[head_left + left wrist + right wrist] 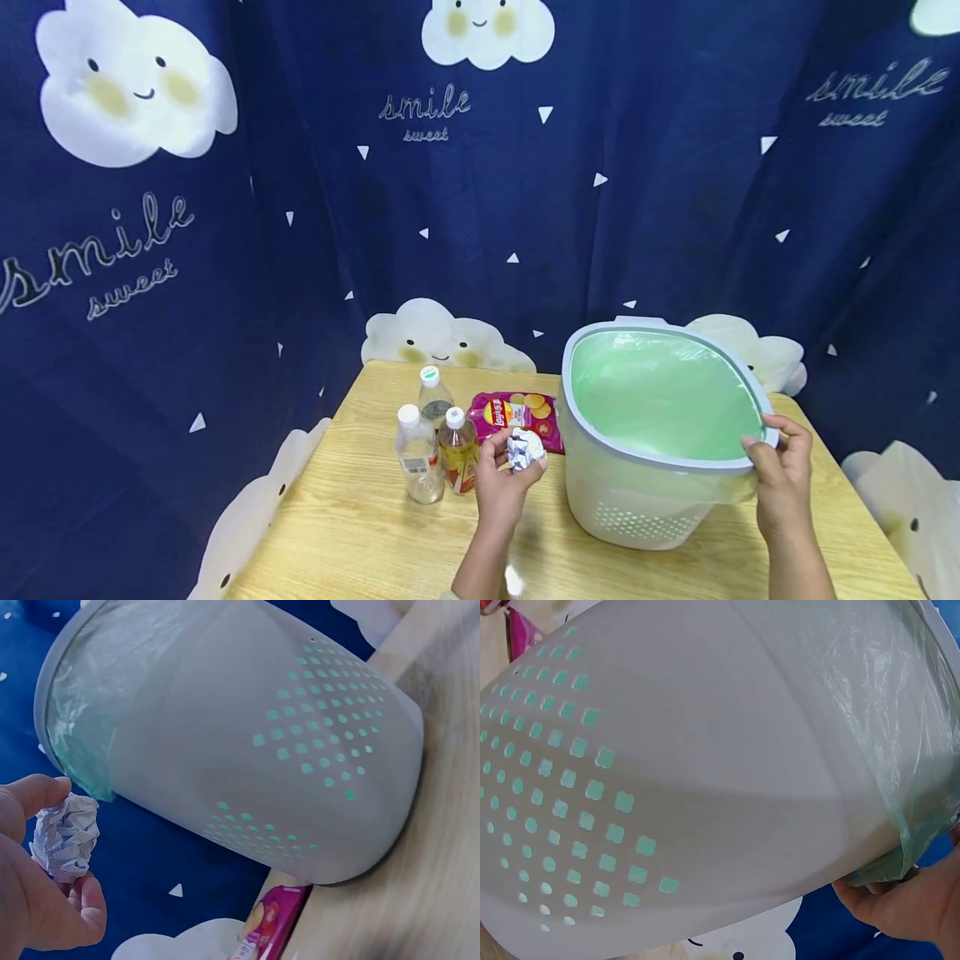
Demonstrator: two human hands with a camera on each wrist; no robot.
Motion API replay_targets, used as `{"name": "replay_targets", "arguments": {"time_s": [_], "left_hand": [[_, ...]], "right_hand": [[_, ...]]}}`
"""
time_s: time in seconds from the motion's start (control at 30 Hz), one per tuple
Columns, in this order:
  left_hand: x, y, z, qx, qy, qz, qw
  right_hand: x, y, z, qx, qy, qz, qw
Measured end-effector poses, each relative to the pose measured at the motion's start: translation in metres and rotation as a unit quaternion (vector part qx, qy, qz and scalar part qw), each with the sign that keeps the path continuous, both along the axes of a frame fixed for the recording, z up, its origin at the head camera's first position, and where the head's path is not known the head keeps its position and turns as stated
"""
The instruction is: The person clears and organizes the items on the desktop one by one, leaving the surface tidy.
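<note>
My left hand pinches a crumpled ball of white paper between thumb and fingers, in the air left of the trash bin. The left wrist view shows the paper ball close by the bin's rim. The bin is pale, with rows of small holes low on its wall and a grey-blue rim. A green plastic bag lines it and folds out over the rim. At the bin's right side, my right hand grips the rim, thumb on the near side; in the right wrist view its fingers lie under the bag's edge.
Left on the wooden table stand a clear bottle, another clear bottle behind it and a bottle with yellowish drink. A purple chip bag lies behind my left hand. A dark blue curtain hangs behind.
</note>
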State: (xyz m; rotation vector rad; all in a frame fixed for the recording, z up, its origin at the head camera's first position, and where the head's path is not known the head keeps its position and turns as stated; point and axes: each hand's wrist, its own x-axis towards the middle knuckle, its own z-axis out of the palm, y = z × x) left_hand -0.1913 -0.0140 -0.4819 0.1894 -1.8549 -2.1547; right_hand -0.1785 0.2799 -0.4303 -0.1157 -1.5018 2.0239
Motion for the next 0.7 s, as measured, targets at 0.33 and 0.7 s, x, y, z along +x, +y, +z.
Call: {"name": "replay_targets", "arguments": {"time_s": [0.33,0.7], "left_hand": [[0.003,-0.004,0.015,0.005,0.013,-0.01,0.9999],[0.003,-0.002,0.041,0.023,0.05,-0.056,0.9969]], "right_hand": [[0.0,0.0,0.0,-0.01,-0.003,0.009,0.9999],[0.0,-0.001,0.0,-0.019,-0.001,0.002,0.9998]]}}
